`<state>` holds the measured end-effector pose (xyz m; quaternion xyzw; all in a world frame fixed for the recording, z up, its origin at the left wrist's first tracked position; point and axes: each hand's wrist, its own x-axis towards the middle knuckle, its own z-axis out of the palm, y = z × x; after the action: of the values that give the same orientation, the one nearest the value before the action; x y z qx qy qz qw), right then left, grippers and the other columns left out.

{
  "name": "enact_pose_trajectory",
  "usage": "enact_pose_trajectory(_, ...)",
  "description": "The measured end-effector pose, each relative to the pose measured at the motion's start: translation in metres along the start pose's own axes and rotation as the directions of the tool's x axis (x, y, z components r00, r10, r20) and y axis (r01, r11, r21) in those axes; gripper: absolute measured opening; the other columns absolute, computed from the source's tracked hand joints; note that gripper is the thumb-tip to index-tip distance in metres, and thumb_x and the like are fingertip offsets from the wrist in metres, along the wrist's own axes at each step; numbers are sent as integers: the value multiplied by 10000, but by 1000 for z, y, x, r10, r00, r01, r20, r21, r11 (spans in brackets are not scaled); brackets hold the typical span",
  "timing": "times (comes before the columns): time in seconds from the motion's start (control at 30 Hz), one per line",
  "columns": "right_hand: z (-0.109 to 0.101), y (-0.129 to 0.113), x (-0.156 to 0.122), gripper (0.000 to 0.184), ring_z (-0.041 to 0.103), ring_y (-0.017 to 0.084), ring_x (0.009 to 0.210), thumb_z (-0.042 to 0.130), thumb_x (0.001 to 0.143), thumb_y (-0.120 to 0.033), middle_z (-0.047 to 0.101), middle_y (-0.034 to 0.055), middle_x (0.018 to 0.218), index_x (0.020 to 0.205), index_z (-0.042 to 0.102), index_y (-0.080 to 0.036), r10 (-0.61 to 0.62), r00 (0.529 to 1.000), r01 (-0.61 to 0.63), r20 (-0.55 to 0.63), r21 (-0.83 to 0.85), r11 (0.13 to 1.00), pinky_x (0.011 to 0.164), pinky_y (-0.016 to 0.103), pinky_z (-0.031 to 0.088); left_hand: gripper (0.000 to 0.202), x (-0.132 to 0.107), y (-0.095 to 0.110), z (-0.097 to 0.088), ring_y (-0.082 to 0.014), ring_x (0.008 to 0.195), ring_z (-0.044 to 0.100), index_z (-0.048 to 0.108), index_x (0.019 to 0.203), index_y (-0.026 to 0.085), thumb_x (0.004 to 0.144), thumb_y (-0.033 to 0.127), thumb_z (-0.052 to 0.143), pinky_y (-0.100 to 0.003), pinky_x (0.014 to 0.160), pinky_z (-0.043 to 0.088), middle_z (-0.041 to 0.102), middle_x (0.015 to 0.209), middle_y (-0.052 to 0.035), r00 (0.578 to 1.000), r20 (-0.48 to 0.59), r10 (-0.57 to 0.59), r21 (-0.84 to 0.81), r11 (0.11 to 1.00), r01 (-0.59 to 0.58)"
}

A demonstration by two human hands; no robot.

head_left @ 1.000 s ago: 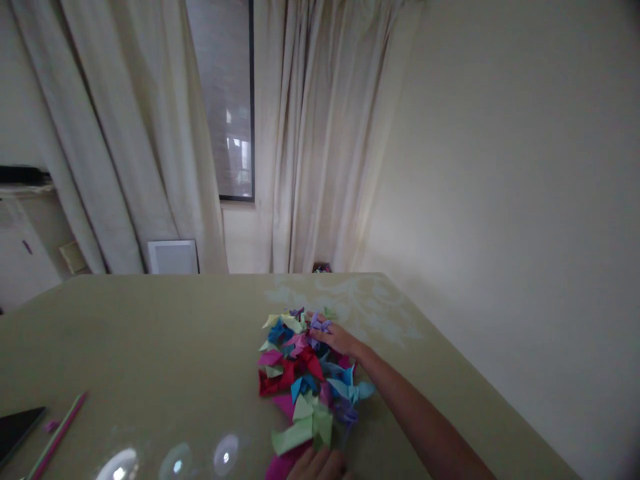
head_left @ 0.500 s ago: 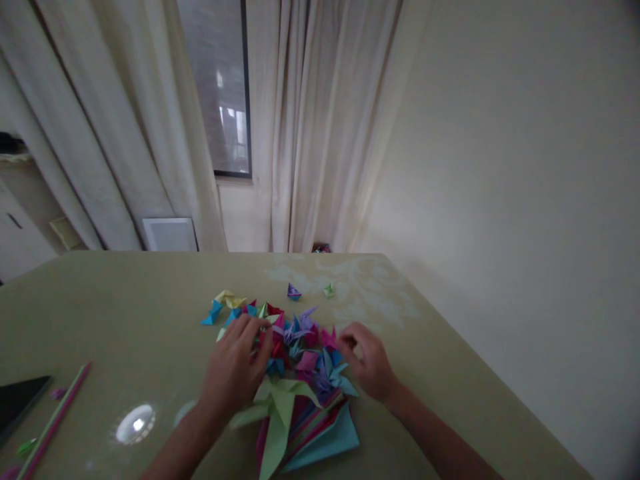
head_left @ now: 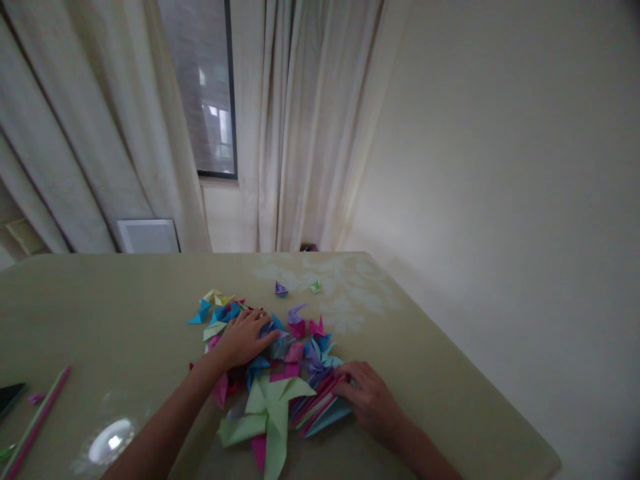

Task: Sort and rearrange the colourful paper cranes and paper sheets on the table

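Note:
My left hand lies over a heap of small colourful origami pieces, palm down, thumb apart from the fingers. Blue folded pieces and a pink one show around it; what lies under the palm is hidden. At the heap's near right side, my right hand pinches the edge of a stack of coloured folded paper, with pink, red, green and light blue layers. A large pale green paper pinwheel lies just left of that stack, nearest to me.
A small purple paper boat and a green folded piece stand apart at the back of the table. On the left are a pink and green stick and a dark flat object. A wall rises at the right.
My right hand has come down and nearer to me, from the heap's right edge to the paper stack. The left hand has flattened on the heap, and some pieces have shifted left and nearer.

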<state>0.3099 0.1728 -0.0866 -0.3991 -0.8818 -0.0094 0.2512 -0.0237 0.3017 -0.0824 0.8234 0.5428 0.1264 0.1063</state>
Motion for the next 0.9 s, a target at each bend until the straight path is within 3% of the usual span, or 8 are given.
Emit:
enact_pose_trajectory(0.1,-4,14,-2,223,680,249,985,589,991,-126,749,74,1068,1042,755,-265,100,994,-100,35,8,995,897,388,551,519,-24,-9,-3,-358,1377,535,742,1267,266,997,625,483,-549,1148,409,640,1466,-145,1000,-29,-4,-28,1000,3)
enact_pose_trajectory(0.2,0,31,9,259,684,268,1058,572,989,-140,760,83,1135,1106,767,-264,214,976,-214,42,0,977,958,420,553,540,-49,-6,-6,-345,1384,534,707,1338,287,995,641,486,-546,1167,402,646,1468,-113,1000,-19,-6,-55,998,5)
enact_pose_trajectory(0.47,16,73,82,285,670,297,1041,487,1004,-195,778,107,1050,1048,767,-226,378,925,-380,-38,-47,924,980,454,504,624,-97,-3,-1,-361,1443,506,599,1491,347,966,678,542,-562,1190,426,595,1548,-93,1000,-2,2,-54,999,-2)
enact_pose_trajectory(0.6,21,81,107,240,654,314,1101,565,955,-238,762,142,1108,1087,758,-186,402,916,-402,2,-20,916,1005,457,491,611,-110,-1,-2,-395,1408,526,604,1483,387,940,669,599,-603,1150,448,597,1528,-106,997,-80,16,-22,1000,-18)
enact_pose_trajectory(0.7,21,89,106,426,662,297,1149,665,886,-315,729,136,1266,1294,705,-198,366,926,-377,90,174,910,1015,428,506,547,-111,14,-6,-412,1400,510,640,1434,407,928,613,648,-638,1150,421,592,1502,-104,976,-220,-4,31,999,11)
enact_pose_trajectory(0.77,17,95,97,499,681,299,1102,707,806,-290,740,136,1234,1297,709,-198,380,908,-417,176,279,865,974,417,520,459,-106,30,-5,-388,1369,532,658,1402,382,954,484,652,-614,1143,435,607,1465,-104,954,-301,8,45,999,6)
enact_pose_trajectory(0.83,11,100,85,352,697,295,985,702,746,-239,771,114,1058,1087,773,-190,418,877,-475,239,297,828,906,404,529,376,-97,51,1,-335,1287,597,675,1355,332,986,339,602,-547,1113,481,651,1393,-108,955,-289,64,21,998,-61)
enact_pose_trajectory(0.9,4,101,75,152,694,279,871,670,755,-238,761,87,885,865,763,-188,446,854,-513,266,293,807,832,385,538,345,-85,72,11,-295,1229,643,676,1319,287,994,257,564,-478,1088,514,685,1345,-110,967,-210,143,-37,987,-154)
